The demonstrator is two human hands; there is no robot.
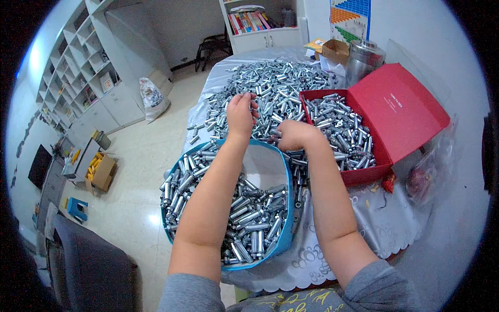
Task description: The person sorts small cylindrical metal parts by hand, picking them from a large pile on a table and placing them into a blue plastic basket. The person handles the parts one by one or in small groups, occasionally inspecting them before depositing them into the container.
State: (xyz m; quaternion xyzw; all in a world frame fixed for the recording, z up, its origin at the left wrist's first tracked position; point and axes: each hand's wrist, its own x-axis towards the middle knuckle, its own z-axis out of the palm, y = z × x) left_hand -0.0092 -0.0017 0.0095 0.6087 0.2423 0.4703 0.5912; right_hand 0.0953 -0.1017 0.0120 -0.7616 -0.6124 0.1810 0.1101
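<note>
My left hand (241, 113) hovers over the near side of a heap of metal sleeves (280, 80), its fingers curled. Whether anything is in its palm is hidden. Lower and to the right, my right hand (298, 134) bends down between a blue-rimmed container (289, 187) and a red box (364, 173). Its fingertips are blurred beside metal parts, so a hold cannot be made out. Sleeve anchors (249, 214) with nuts fill much of the container, below my left forearm. Inside the red box lie many metal bolts (339, 132).
The red lid (397, 109) stands open to the right. Behind it are a steel canister (364, 58) and a cardboard box (335, 50). A plastic bag (425, 179) lies on the silvery tablecloth (351, 222). A dark chair (89, 257) stands at the left.
</note>
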